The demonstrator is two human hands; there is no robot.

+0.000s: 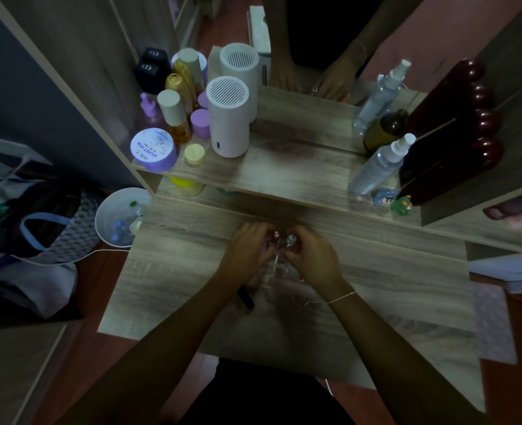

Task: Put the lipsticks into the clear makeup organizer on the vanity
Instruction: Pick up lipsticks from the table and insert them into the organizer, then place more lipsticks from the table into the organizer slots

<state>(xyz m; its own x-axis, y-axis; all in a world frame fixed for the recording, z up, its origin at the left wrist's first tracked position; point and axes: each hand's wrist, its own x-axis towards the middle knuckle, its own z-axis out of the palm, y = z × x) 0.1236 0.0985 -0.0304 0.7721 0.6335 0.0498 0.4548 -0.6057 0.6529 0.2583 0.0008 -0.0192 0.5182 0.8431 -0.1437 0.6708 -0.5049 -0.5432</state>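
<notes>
The clear makeup organizer [276, 271] stands on the wooden vanity [391, 302], mostly hidden between my hands. My left hand [247, 253] grips a lipstick with a red top [274, 237] over the organizer's far end. My right hand [312, 256] holds a lipstick with a clear, silvery top [290, 240] just beside it. The two tops nearly touch. A black lipstick tube [246, 297] lies on the vanity under my left wrist. How deep the held lipsticks sit in the organizer is hidden.
A raised shelf [284, 167] behind my hands carries a white cylinder speaker [227, 118], bottles, a purple jar [152, 150], spray bottles [379, 164] and small figurines [393, 200]. A mirror stands at the back. A white bin [120, 216] and bags sit on the floor left.
</notes>
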